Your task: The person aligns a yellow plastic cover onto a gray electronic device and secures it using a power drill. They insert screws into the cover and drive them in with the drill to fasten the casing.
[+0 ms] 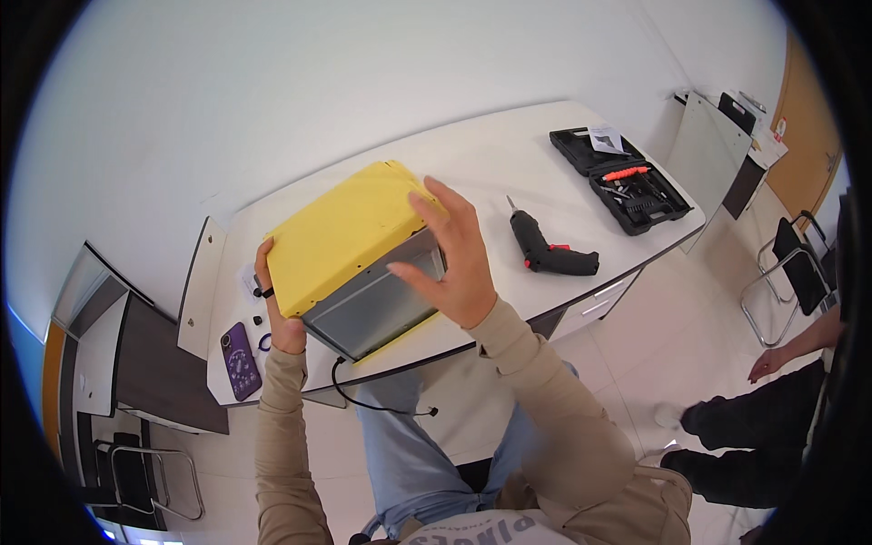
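Observation:
A yellow box-shaped casing (341,232) rests tilted near the front edge of the white table. Its near side carries a grey panel (372,304) with a raised yellow rim, and a black cable (363,402) hangs from its lower corner past the table edge. My left hand (283,318) grips the casing's left end, thumb in front and fingers behind. At the right end, my right hand (459,263) has its fingers spread; whether the fingertips touch the casing I cannot tell. A black cordless screwdriver (549,250) with a bit fitted lies to the right of that hand.
At the table's far right, an open black tool case (636,195) holds bits and an orange-red piece. A purple phone (240,363) lies on the left, beside small dark parts. Another person (763,427) stands at the right, near a chair (790,263).

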A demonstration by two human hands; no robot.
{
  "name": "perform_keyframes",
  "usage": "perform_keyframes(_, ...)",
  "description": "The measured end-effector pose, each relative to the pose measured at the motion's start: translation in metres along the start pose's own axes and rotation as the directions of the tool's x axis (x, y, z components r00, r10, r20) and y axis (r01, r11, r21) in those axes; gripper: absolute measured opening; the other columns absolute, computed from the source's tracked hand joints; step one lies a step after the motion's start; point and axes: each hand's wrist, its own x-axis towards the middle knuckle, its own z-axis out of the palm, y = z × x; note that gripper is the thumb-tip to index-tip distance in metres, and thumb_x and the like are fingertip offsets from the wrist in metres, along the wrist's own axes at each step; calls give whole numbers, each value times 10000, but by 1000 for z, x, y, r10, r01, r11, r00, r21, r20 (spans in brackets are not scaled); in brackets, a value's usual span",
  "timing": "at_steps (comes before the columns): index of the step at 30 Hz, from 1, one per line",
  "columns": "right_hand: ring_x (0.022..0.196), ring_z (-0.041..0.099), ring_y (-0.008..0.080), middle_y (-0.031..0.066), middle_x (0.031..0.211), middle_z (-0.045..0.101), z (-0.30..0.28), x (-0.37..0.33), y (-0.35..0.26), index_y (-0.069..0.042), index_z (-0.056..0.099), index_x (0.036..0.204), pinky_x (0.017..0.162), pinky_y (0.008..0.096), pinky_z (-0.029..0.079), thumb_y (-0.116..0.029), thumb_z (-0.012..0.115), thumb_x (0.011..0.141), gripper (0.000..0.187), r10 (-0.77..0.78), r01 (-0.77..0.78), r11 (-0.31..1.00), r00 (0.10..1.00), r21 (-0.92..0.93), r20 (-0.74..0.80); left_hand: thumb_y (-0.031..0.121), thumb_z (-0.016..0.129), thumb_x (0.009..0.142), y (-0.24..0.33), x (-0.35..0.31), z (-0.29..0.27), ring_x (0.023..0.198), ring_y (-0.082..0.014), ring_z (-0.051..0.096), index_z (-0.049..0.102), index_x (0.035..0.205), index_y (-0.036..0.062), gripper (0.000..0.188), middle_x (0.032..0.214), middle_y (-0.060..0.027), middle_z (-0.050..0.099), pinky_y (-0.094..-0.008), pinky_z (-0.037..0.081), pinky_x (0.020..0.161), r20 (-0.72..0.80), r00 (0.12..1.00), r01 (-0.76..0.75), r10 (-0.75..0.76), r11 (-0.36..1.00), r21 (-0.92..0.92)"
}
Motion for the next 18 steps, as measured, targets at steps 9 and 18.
perform_keyframes(9, 1310, 475, 265, 138, 1403, 491, -27, 2, 39, -34, 426, 1453, 1051, 373, 445, -90, 708, 883, 638, 184, -245, 912, 961, 328, 206, 910, 514, 721, -20, 5, 4, 1434, -276, 301, 209, 1535, 23, 1242, 1543, -146, 282, -400, 232, 1182, -23, 996, -87, 90, 991, 98)
perform_keyframes(18, 1393, 414, 260, 158, 1509, 418, -16, 0, 35, -14, 406, 1473, 1163, 362, 314, -70, 664, 894, 637, 223, -313, 853, 942, 418, 251, 903, 496, 737, -27, 9, 13, 1437, -276, 302, 216, 1540, 30, 1219, 1551, -146, 282, -394, 228, 1184, -24, 998, -58, 60, 996, 74)
